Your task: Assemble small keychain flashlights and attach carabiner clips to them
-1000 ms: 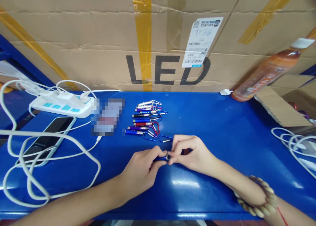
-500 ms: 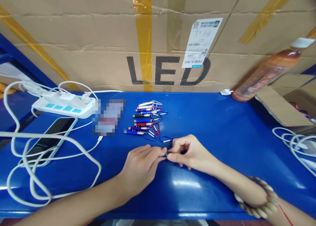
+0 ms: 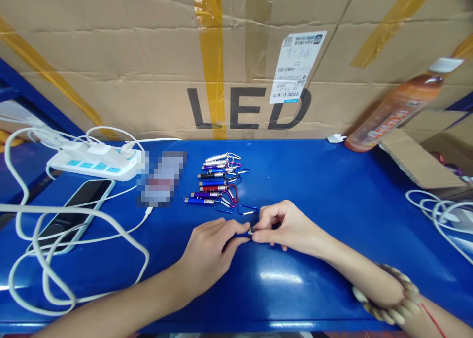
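My left hand [image 3: 207,247] pinches a small blue keychain penlight [image 3: 242,233] between thumb and fingers, hiding most of its tube. At its other end, the thumb and forefinger of my right hand [image 3: 295,230] close on the silvery tip, so the two hands almost touch. A blue carabiner [image 3: 248,212] pokes out above my right fingertips; whether it joins the held penlight is hidden. Just beyond the hands lies a row of several similar penlights with carabiner clips, among them a blue one [image 3: 199,201], a red one [image 3: 214,188] and a black one [image 3: 212,176].
Left on the blue table [image 3: 314,180] are a phone [image 3: 74,210], tangled white cables [image 3: 148,252], a power strip [image 3: 96,165] and a blurred-out item [image 3: 162,178]. A large cardboard box [image 3: 148,57] stands behind. At right a drink bottle [image 3: 397,114] leans near more cable [image 3: 428,210].
The hands part very slightly at the penlight's end, so more of its blue tube and silvery tip shows. The camera view has shifted a little.
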### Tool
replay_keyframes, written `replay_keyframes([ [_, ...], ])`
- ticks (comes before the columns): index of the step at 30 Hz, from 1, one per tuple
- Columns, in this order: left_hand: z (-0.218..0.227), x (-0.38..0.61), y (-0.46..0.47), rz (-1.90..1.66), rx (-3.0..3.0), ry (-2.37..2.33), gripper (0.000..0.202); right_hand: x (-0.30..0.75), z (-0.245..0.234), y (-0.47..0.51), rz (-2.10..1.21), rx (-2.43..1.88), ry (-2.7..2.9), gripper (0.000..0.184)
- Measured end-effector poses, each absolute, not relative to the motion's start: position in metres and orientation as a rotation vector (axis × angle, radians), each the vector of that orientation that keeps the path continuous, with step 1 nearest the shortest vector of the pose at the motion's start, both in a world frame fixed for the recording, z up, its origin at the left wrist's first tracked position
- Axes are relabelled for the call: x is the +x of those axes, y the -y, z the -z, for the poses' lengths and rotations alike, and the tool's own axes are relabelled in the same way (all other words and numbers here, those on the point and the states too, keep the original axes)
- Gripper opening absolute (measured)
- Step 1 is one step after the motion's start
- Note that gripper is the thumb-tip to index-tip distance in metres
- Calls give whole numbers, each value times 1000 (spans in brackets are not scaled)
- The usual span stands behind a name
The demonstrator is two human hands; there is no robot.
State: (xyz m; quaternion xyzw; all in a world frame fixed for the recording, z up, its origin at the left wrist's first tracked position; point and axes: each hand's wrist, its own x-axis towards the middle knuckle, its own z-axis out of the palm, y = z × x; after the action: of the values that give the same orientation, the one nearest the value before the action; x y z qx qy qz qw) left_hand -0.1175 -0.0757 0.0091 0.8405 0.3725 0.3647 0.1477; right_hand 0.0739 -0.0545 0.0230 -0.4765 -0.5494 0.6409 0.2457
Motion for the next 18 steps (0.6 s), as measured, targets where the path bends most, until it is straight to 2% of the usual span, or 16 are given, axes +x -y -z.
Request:
replay_keyframes([
  [7, -15, -119, 75, -937, 2499, -871, 24, 75, -23, 53, -1809, -1250, 1509, 31],
  [14, -11, -120, 75, -952, 2470, -797, 20, 72, -20, 57, -1668, -1332, 1524, 37],
  [18, -13, -119, 75, -959, 2340, -891, 19, 71, -21, 58, -1292, -1194, 1644, 33],
])
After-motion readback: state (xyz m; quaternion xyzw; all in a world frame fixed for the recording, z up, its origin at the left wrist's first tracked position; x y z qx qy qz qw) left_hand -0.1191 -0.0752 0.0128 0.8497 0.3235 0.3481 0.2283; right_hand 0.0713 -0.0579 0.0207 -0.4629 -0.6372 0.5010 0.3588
